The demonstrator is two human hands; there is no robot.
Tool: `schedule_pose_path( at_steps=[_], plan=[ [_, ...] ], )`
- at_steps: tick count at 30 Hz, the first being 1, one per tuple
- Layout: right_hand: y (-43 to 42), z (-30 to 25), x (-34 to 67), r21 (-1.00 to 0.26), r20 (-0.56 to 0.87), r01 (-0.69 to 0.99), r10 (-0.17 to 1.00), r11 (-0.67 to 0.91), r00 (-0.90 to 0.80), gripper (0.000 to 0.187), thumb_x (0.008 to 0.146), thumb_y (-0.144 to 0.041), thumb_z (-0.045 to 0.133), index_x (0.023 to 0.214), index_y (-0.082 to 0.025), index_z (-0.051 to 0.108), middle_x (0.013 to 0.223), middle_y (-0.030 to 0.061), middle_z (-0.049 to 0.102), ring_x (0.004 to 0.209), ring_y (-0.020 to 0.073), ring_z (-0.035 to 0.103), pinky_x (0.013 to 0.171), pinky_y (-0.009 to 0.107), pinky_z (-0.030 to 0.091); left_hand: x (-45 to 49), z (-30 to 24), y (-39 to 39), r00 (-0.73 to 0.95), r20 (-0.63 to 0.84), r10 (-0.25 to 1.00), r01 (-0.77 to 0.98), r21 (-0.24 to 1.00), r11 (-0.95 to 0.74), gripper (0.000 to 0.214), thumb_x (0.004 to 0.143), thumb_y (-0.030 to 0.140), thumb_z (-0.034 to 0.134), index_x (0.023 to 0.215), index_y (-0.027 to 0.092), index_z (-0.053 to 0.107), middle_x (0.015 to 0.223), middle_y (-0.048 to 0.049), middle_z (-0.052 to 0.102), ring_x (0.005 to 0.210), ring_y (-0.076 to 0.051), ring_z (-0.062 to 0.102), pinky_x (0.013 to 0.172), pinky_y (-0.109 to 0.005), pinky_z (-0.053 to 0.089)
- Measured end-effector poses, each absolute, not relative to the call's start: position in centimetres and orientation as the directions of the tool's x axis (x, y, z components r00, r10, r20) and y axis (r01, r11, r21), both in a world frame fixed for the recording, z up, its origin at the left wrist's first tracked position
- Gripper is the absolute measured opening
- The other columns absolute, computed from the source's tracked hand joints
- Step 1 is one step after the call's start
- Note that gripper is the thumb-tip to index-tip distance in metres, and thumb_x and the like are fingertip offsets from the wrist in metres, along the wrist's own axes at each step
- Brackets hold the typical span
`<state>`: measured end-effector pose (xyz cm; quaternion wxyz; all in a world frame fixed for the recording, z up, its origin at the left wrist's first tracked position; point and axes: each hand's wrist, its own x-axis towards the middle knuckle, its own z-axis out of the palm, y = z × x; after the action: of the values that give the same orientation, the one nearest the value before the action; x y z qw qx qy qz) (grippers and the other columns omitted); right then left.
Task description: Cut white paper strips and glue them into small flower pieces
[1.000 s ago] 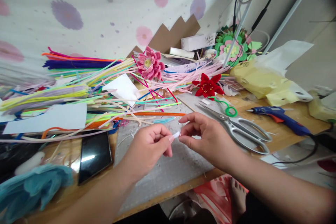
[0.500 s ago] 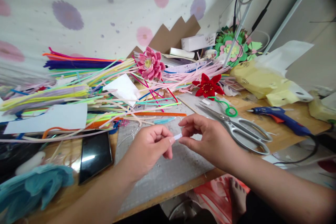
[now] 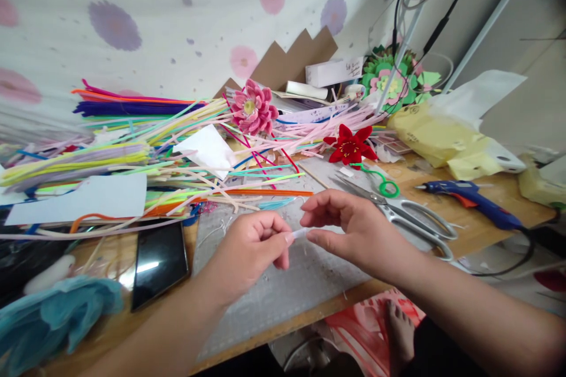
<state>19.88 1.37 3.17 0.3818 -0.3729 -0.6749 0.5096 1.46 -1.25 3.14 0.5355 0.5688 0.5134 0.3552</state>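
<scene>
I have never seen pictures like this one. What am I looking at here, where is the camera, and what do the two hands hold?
There is no machine: a person works with bare hands. The camera sits on that person's head and looks forward and down, so the arms enter from below. The left hand and the right hand pinch a small white piece between their fingers, above a grey cutting mat. On the table lie scissors, a blue glue gun, a red flower, a pink flower, a dark phone and a heap of coloured pipe cleaners.
</scene>
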Motion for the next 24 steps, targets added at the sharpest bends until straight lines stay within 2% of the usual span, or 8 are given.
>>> schedule_pose_path(
  at_steps=[4, 8, 11, 14, 16, 19, 24],
  plan=[
    [1.4, 3.0, 19.7, -0.962, 0.142, 0.151, 0.892, 0.226, -0.43, 0.023, 0.071, -0.016, 0.063, 0.093, -0.018, 0.058, 0.076, 0.0011, 0.065, 0.072, 0.014, 0.062, 0.074, 0.032, 0.052, 1.7, 3.3, -1.3, 0.229, -0.17, 0.958, 0.217, 0.969, 0.12, 0.012, 0.077, 0.02, 0.057, 0.065, 0.018, 0.057, 0.045, 0.0061, 0.058, 0.045, -0.009, 0.05, 0.051, -0.022, 0.036],
    [1.5, 3.0, 19.6, -0.974, 0.09, 0.155, 0.909, 0.166, -0.407, 0.019, 0.071, -0.017, 0.063, 0.09, -0.018, 0.06, 0.074, 0.0006, 0.066, 0.07, 0.0139, 0.063, 0.07, 0.029, 0.05, 1.7, 3.2, -1.3, 0.242, -0.174, 0.955, 0.236, 0.965, 0.116, 0.011, 0.076, 0.02, 0.057, 0.065, 0.018, 0.057, 0.045, 0.0057, 0.059, 0.045, -0.009, 0.049, 0.05, -0.022, 0.035],
    [1.5, 3.1, 19.8, -0.993, 0.048, 0.075, 0.909, 0.087, -0.413, 0.014, 0.077, -0.022, 0.061, 0.09, -0.018, 0.062, 0.072, 0.0007, 0.067, 0.069, 0.014, 0.064, 0.07, 0.029, 0.05, 1.5, 3.1, -1.3, 0.245, -0.173, 0.954, 0.23, 0.966, 0.116, 0.01, 0.076, 0.019, 0.057, 0.066, 0.018, 0.057, 0.046, 0.0056, 0.059, 0.045, -0.009, 0.049, 0.049, -0.022, 0.035],
    [1.7, 2.8, 20.0, -0.996, 0.007, -0.084, 0.896, -0.034, -0.443, 0.012, 0.081, -0.026, 0.061, 0.089, -0.017, 0.064, 0.07, 0.0002, 0.068, 0.068, 0.0124, 0.063, 0.071, 0.028, 0.05, 1.4, 3.1, -1.3, 0.253, -0.173, 0.952, 0.202, 0.972, 0.123, 0.011, 0.077, 0.02, 0.058, 0.065, 0.018, 0.057, 0.046, 0.0056, 0.059, 0.045, -0.009, 0.049, 0.049, -0.022, 0.034],
    [1.8, 2.5, 20.1, -0.977, -0.049, -0.162, 0.881, -0.141, -0.471, 0.013, 0.077, -0.027, 0.068, 0.086, -0.017, 0.065, 0.07, -0.0008, 0.067, 0.066, 0.0104, 0.062, 0.068, 0.025, 0.049, 1.4, 3.2, -1.4, 0.259, -0.17, 0.951, 0.176, 0.976, 0.127, 0.012, 0.077, 0.021, 0.058, 0.065, 0.018, 0.057, 0.046, 0.0057, 0.058, 0.045, -0.009, 0.049, 0.05, -0.022, 0.034],
    [1.9, 2.1, 20.2, -0.951, -0.124, -0.181, 0.847, -0.25, -0.518, 0.017, 0.069, -0.026, 0.077, 0.081, -0.016, 0.069, 0.068, -0.002, 0.066, 0.062, 0.0084, 0.059, 0.064, 0.023, 0.048, 1.5, 3.2, -1.3, 0.264, -0.168, 0.95, 0.157, 0.979, 0.129, 0.012, 0.076, 0.022, 0.059, 0.065, 0.018, 0.058, 0.045, 0.0056, 0.058, 0.044, -0.009, 0.049, 0.05, -0.022, 0.035],
    [1.9, 1.9, 20.1, -0.962, -0.146, -0.11, 0.807, -0.251, -0.572, 0.016, 0.07, -0.03, 0.077, 0.076, -0.016, 0.073, 0.066, -0.0008, 0.066, 0.061, 0.0088, 0.056, 0.063, 0.023, 0.045, 1.6, 3.2, -1.3, 0.244, -0.153, 0.958, 0.195, 0.975, 0.106, 0.011, 0.075, 0.021, 0.058, 0.064, 0.018, 0.058, 0.046, 0.0052, 0.058, 0.044, -0.009, 0.049, 0.049, -0.022, 0.035]
  ],
)
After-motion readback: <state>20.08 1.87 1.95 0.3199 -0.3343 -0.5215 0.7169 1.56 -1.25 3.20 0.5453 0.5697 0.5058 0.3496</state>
